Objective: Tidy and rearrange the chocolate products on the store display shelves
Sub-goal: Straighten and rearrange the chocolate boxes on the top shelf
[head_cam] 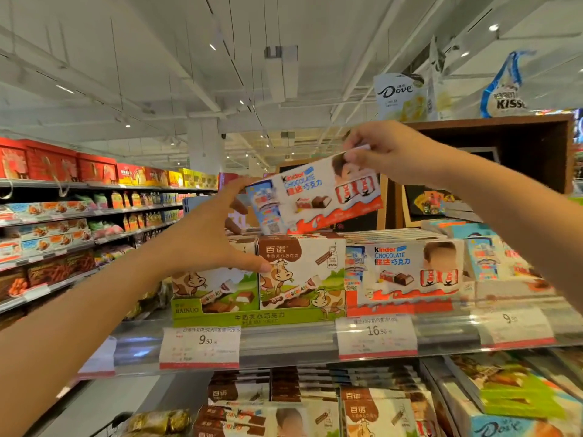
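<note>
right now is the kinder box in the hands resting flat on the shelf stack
No, the Kinder box is held tilted above the shelf stock, pinched at its top corner by the right hand and at its left end by the left hand.

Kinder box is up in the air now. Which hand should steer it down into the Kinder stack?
Probably right. The right hand pinches the Kinder box at its top corner, above the Kinder stack. The left hand is over the Bainuo boxes.

I hold a box (315, 197) w/ "Kinder CHOCOLATE"; same on shelf box (410, 269). "BAINUO" on green tray (189, 309). Tags: 9.90 (199, 346), 16.90 (377, 337). Bags up top: "Dove" (399, 96), "KISS" (504, 96) (cut off).
</note>
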Motion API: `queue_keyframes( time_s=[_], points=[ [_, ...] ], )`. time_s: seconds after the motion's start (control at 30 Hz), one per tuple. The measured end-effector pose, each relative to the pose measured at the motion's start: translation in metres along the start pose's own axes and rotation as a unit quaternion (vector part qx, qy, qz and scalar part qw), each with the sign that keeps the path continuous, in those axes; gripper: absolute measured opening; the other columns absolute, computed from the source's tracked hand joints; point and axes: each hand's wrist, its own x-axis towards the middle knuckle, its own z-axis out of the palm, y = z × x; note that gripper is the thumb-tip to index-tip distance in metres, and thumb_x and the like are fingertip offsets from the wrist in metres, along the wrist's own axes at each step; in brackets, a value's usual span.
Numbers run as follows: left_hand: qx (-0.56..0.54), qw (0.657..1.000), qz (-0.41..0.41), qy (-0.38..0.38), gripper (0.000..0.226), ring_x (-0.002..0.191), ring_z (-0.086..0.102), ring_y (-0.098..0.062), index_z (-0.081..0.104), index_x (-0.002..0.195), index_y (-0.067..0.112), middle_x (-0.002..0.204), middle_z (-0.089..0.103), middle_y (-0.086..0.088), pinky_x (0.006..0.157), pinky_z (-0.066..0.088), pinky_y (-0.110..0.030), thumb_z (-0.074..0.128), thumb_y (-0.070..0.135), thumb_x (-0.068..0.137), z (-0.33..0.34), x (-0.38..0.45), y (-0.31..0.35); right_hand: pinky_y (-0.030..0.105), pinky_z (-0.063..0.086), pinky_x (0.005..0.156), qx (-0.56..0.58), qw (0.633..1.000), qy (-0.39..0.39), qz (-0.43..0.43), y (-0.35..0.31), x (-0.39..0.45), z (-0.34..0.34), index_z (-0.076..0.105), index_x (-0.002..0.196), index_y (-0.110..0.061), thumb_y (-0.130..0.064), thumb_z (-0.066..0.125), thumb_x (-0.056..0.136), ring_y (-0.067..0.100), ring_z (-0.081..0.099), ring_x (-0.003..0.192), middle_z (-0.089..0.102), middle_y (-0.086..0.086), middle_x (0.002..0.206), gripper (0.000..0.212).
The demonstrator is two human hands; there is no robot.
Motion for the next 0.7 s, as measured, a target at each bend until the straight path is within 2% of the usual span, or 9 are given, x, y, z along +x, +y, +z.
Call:
queue_keyframes(
  time_s=[0.07,0.13,0.23,0.3,0.4,0.5,0.6,0.7],
  points=[
    [0.01,1.0,0.007,-0.012,0.123,0.094,0.055,-0.002,0.001,0.141,0.046,0.116,0.046,0.011,0.07,0.041,-0.014,0.084,0.047,0.05,0.003,0.003,0.003,0.032,0.048,0.07,0.004,1.0,0.025,0.018,0.012,-0.012,-0.008,0.056,0.094,-0.017,-0.023,0.051,0.094,0.016,0.059,0.084,0.061,-0.002,0.089,0.008],
    [0.027,0.999,0.012,-0.025,0.119,0.102,0.052,-0.006,0.002,0.146,0.035,0.12,0.046,0.008,0.074,0.041,-0.017,0.085,0.035,0.06,0.008,0.006,0.012,0.035,0.048,0.072,0.012,0.997,0.061,0.034,0.022,-0.026,-0.012,0.057,0.095,-0.012,-0.021,0.05,0.095,0.02,0.06,0.083,0.062,0.003,0.088,0.011],
    [0.081,0.995,0.043,-0.032,0.094,0.116,0.048,-0.012,0.023,0.143,0.029,0.133,0.045,0.007,0.09,0.046,-0.028,0.079,0.032,0.068,0.019,0.011,0.027,0.035,0.049,0.073,0.074,0.991,0.089,0.074,0.035,-0.046,-0.019,0.056,0.094,-0.012,-0.02,0.048,0.096,0.021,0.062,0.085,0.063,0.002,0.087,0.012],
    [0.092,0.993,0.065,-0.024,0.089,0.113,0.05,-0.012,0.03,0.14,0.027,0.129,0.048,0.009,0.093,0.047,-0.032,0.079,0.037,0.067,0.027,0.018,0.038,0.036,0.052,0.075,0.114,0.984,0.087,0.102,0.042,-0.057,-0.023,0.056,0.094,-0.012,-0.02,0.046,0.096,0.021,0.065,0.087,0.065,0.002,0.088,0.013],
    [0.037,0.996,0.083,-0.001,0.094,0.106,0.051,-0.007,0.027,0.139,0.028,0.12,0.049,0.012,0.086,0.047,-0.024,0.082,0.04,0.064,0.037,0.029,0.055,0.037,0.055,0.075,0.132,0.979,0.08,0.131,0.047,-0.075,-0.029,0.055,0.102,-0.004,-0.019,0.045,0.097,0.019,0.067,0.087,0.066,0.008,0.093,0.02],
    [-0.084,0.994,0.073,0.001,0.087,0.101,0.058,-0.009,0.03,0.138,0.026,0.116,0.056,0.006,0.086,0.051,-0.031,0.079,0.039,0.067,0.045,0.039,0.067,0.031,0.056,0.071,0.167,0.971,0.079,0.153,0.053,-0.092,-0.031,0.053,0.097,-0.007,-0.018,0.043,0.097,0.014,0.068,0.082,0.066,0.007,0.091,0.015],
    [-0.195,0.979,0.054,0.01,0.058,0.097,0.062,-0.013,0.044,0.126,0.022,0.109,0.062,0.0,0.086,0.054,-0.036,0.072,0.033,0.076,0.052,0.045,0.079,0.03,0.057,0.071,0.175,0.965,0.088,0.174,0.056,-0.106,-0.037,0.053,0.095,-0.01,-0.018,0.043,0.097,0.014,0.068,0.084,0.066,0.004,0.09,0.014],
    [-0.195,0.978,0.074,0.006,0.024,0.094,0.064,-0.014,0.056,0.103,0.025,0.098,0.067,-0.001,0.083,0.053,-0.031,0.067,0.031,0.082,0.054,0.051,0.087,0.025,0.058,0.07,0.16,0.967,0.078,0.18,0.055,-0.116,-0.042,0.055,0.097,-0.008,-0.017,0.042,0.097,0.011,0.069,0.084,0.067,-0.006,0.085,0.016]
  ],
)
